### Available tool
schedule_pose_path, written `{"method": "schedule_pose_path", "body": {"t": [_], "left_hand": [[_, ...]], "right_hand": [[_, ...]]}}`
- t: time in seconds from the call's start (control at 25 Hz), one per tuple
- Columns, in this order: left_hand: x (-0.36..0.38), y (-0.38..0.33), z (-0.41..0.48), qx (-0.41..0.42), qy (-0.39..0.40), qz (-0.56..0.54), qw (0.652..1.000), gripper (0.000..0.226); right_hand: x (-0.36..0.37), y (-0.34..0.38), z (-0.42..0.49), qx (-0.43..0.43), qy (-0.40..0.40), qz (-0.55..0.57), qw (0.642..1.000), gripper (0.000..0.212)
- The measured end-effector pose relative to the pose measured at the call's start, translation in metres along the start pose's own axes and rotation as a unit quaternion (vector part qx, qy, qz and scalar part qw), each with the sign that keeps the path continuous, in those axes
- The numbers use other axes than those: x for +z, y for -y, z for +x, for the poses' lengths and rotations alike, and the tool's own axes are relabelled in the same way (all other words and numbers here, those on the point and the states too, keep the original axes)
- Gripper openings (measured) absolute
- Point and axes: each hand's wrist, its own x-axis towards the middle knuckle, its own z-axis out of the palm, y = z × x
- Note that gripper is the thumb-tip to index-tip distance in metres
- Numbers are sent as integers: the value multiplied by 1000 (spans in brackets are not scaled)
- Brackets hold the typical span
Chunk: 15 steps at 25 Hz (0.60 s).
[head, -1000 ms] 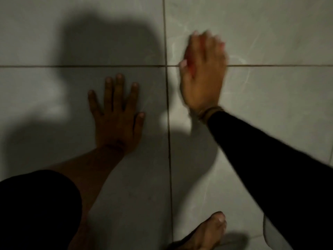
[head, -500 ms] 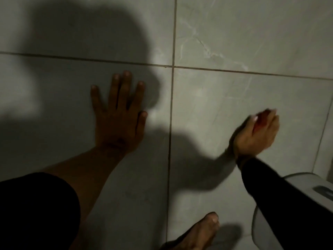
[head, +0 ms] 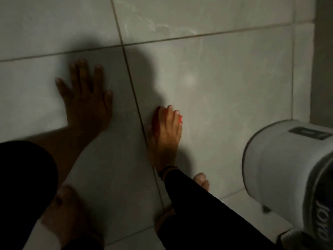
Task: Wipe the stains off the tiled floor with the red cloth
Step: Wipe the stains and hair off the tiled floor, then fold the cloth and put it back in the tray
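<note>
My right hand [head: 166,134] presses the red cloth [head: 155,117] flat onto the grey tiled floor [head: 225,83], just right of a grout line. Only red edges of the cloth show by the thumb side and at a fingertip; the rest is hidden under the palm. My left hand [head: 85,101] lies flat on the neighbouring tile to the left, fingers spread, holding nothing. Pale streaks mark the tile at the top. No distinct stains are visible in the dim light.
A grey cylindrical container [head: 288,170] lies on its side at the right, close to my right arm. A wall base [head: 322,60] runs along the right edge. My bare feet [head: 202,179] [head: 70,213] rest on the floor below the hands.
My right hand with the cloth swept from the upper tile down to the right, then back left to the grout line. The view shifted right, bringing the grey container into sight. The left hand stayed planted.
</note>
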Motion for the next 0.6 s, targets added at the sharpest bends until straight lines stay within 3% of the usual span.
{"method": "schedule_pose_path", "body": {"t": [0.08,0.12,0.2,0.28,0.36,0.4,0.52,0.6], "left_hand": [[-26,-10,-2,-17,95,39,995,77],[-40,-21,-5,-27,149,45,987,78],[-71,-56,-21,-34,267,-61,961,79],[-122,-121,-55,-44,383,-262,884,69],[-183,-195,-102,-83,449,-401,794,49],[-210,-229,-124,-69,461,-428,774,41],[-268,-311,-180,23,458,-448,768,25],[-296,-363,-202,74,480,-433,759,49]], "right_hand": [[-21,8,-19,81,59,181,978,53],[-43,10,-22,141,67,296,942,48],[-90,17,-35,257,64,467,844,42],[-143,6,-63,318,59,509,798,54],[-223,5,-93,376,33,498,781,65],[-265,3,-106,396,-18,515,760,55],[-361,-28,-147,417,-160,569,691,29],[-417,-58,-172,448,-221,575,647,25]]}}
